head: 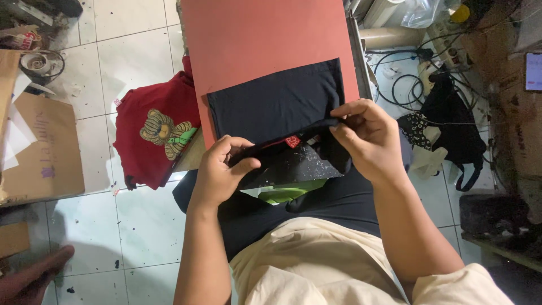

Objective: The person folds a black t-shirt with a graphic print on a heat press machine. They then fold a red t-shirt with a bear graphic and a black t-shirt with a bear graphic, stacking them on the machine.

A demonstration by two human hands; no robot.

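- Both hands are closed on one black shirt (276,107), spread flat on a red board (254,39) so the neck edge can be folded.
- Left hand (217,172) pinches the collar at 7 o'clock; right hand (367,138) at 4 o'clock.
- At 9 o'clock, a red bear-print shirt (152,133) is draped off the board.

There is one view only, from the camera on the person's head. It looks steeply down, close over the left hand (220,169) and right hand (367,138), onto the salmon-red board (265,39), with tiled floor (135,51) at both sides.
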